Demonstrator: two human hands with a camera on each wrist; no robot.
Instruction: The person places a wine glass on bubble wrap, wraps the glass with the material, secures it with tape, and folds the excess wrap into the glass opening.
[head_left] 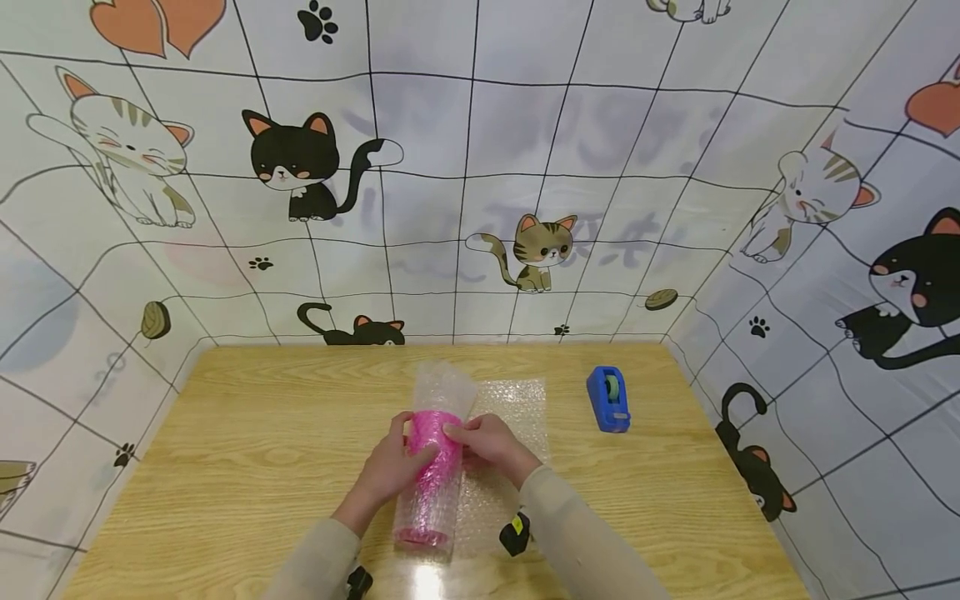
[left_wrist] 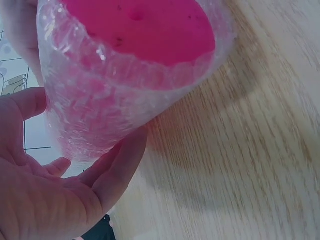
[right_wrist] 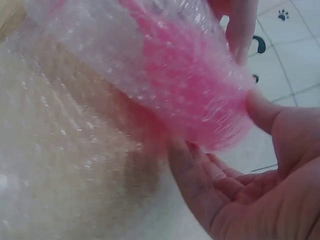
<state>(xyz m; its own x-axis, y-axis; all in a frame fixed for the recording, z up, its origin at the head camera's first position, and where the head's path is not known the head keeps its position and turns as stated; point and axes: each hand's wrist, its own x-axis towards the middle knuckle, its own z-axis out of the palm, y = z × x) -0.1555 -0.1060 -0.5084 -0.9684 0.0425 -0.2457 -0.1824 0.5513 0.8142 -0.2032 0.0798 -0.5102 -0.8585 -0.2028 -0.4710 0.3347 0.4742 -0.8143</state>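
Note:
A pink cylinder (head_left: pixel 426 500) lies on the table, rolled in clear bubble wrap (head_left: pixel 516 408), part of which still spreads flat to its right. In the left wrist view its round pink base (left_wrist: pixel 150 30) shows through the open end of the wrap. My left hand (head_left: pixel 393 467) holds the roll from the left, thumb on top and fingers around the side. On the right, my right hand (head_left: pixel 491 443) grips the upper part between thumb and fingers, as the right wrist view also shows. Loose wrap extends beyond the cylinder's far end.
A blue tape dispenser (head_left: pixel 608 400) with a roll of tape stands on the wooden table (head_left: pixel 285 433), right of the wrap. Cat-patterned sheets (head_left: pixel 427 208) hang behind the table and along both sides.

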